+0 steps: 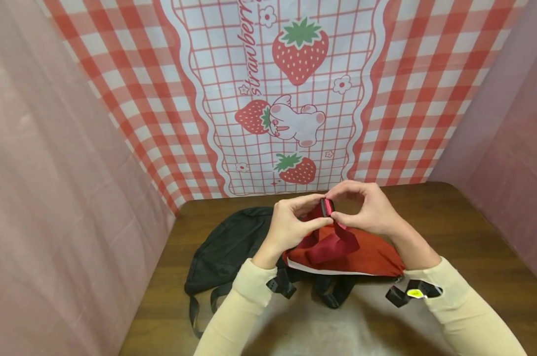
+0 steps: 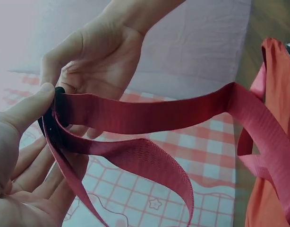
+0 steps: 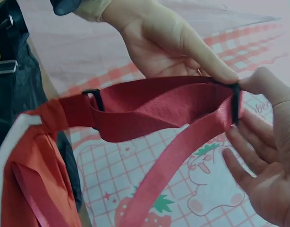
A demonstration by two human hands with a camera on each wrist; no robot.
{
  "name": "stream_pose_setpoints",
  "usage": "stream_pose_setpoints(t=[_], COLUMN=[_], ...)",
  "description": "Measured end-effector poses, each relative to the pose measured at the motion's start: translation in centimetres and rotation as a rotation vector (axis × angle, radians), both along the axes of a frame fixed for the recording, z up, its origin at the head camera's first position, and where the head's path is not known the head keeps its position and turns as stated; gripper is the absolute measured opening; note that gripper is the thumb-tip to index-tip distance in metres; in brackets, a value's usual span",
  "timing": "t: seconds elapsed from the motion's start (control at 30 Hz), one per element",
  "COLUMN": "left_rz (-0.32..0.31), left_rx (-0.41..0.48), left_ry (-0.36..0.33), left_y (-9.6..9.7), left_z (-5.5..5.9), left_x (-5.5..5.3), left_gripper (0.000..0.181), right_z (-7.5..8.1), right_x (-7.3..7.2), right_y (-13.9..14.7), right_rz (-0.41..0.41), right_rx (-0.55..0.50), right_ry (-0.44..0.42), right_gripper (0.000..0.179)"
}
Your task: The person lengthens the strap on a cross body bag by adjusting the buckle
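Note:
Both hands hold a black strap slider above a red bag. My left hand pinches it from the left between thumb and fingers. From the other side, my right hand grips it with thumb and fingertips. Dark red webbing strap threads through the slider and runs back to the bag in the left wrist view. In the right wrist view the strap forms a loop with a second black ring near the bag, and a length of webbing hangs down from the slider.
A black bag lies on the wooden table left of the red one, its thin straps trailing toward the front. Behind hangs a strawberry-print checked cloth. Pink curtains close off the sides.

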State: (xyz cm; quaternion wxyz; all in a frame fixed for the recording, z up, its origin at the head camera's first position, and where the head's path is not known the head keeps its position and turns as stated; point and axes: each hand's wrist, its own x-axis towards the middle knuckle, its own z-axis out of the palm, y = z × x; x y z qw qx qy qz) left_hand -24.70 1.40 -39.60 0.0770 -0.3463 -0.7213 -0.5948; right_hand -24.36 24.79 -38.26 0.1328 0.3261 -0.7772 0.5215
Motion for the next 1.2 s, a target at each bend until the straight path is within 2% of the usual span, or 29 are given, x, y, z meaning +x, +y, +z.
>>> stream_pose_setpoints(t=[0.23,0.3,0.37,0.43,0.5,0.6,0.7,0.77,0.83,0.93,1.0,1.07,1.2], left_rz=[0.029,0.036,0.036,0.032,0.025,0.022,0.028,0.027,0.025,0.037,0.044,0.046,0.039], left_rx=[0.011,0.011,0.013,0.012,0.015,0.021,0.02,0.023,0.036,0.062,0.075,0.079,0.08], left_ry=[-0.059,-0.061,-0.06,-0.064,-0.071,-0.086,-0.101,-0.111,-0.121,-0.127,-0.129,-0.128,-0.127], left_y=[-0.2,-0.2,-0.2,-0.1,-0.1,-0.1,-0.2,-0.2,-0.2,-0.2,-0.3,-0.3,-0.3], left_z=[-0.1,-0.1,0.0,-0.1,-0.2,-0.3,-0.4,-0.5,-0.5,-0.4,-0.4,-0.3,-0.2], left_x=[-0.2,-0.2,-0.2,-0.3,-0.2,-0.2,-0.3,-0.4,-0.4,-0.6,-0.6,-0.6,-0.6], left_gripper=[0.046,0.046,0.045,0.046,0.046,0.046,0.046,0.045,0.044,0.043,0.042,0.042,0.042], right_z=[0.0,0.0,0.0,-0.1,-0.2,-0.2,-0.1,-0.4,-1.1,-2.8,-3.9,-4.8,-5.8], right_x=[-0.1,-0.1,-0.2,-0.2,-0.2,-0.1,-0.1,-0.1,-0.1,-0.3,-0.4,-0.6,-0.5], right_y=[-0.2,-0.3,-0.5,-0.7,-0.9,-1.1,-1.2,-1.1,-1.0,-0.9,-0.9,-1.1,-1.3], right_rz=[0.072,0.082,0.079,0.063,0.045,0.033,0.054,0.066,0.069,0.058,0.051,0.036,-0.028], right_rx=[-0.319,-0.321,-0.274,-0.224,-0.219,-0.334,-0.495,-0.552,-0.523,-0.358,-0.247,-0.172,-0.102], right_ry=[-0.033,-0.064,-0.093,-0.104,-0.09,-0.064,-0.054,-0.056,-0.077,-0.118,-0.13,-0.108,-0.059], right_gripper=[0.028,0.035,0.039,0.039,0.034,0.025,0.026,0.031,0.038,0.047,0.045,0.039,0.029])
